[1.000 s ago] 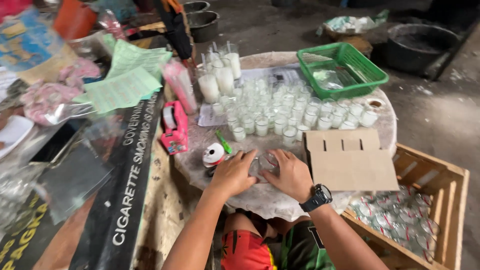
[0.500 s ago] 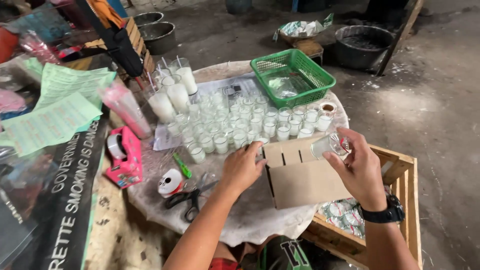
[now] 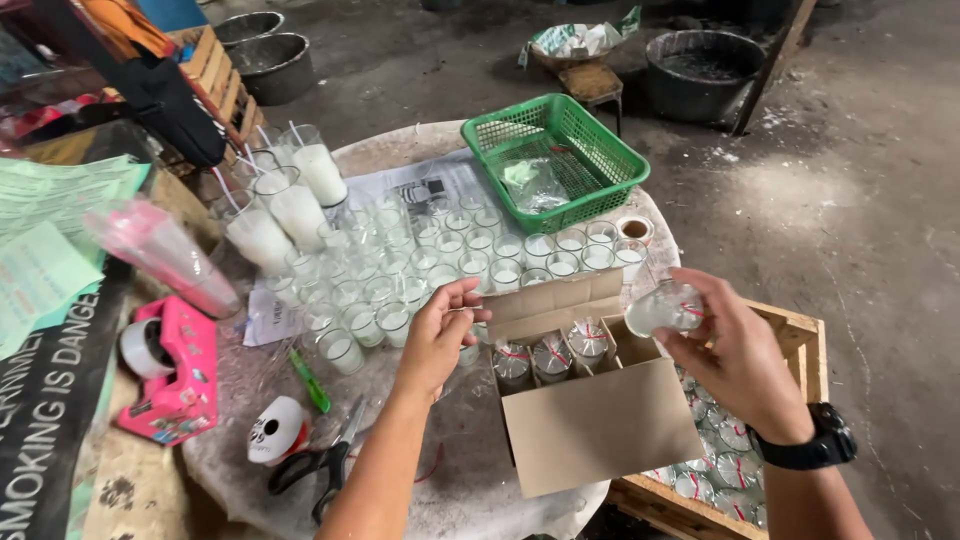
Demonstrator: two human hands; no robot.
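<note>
now the right hand (image 3: 745, 365) holds a wrapped glass candle (image 3: 665, 308) in its grip over the brown cardboard box (image 3: 590, 425), left hand (image 3: 440, 335) loosely open.

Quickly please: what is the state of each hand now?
Left hand: open, fingers on the cardboard box flap.
Right hand: closed on a small wrapped glass.

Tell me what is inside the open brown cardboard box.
The open brown cardboard box holds three wrapped glass candle cups in a row behind a divider. The front wall hides any contents nearer the person.
</note>
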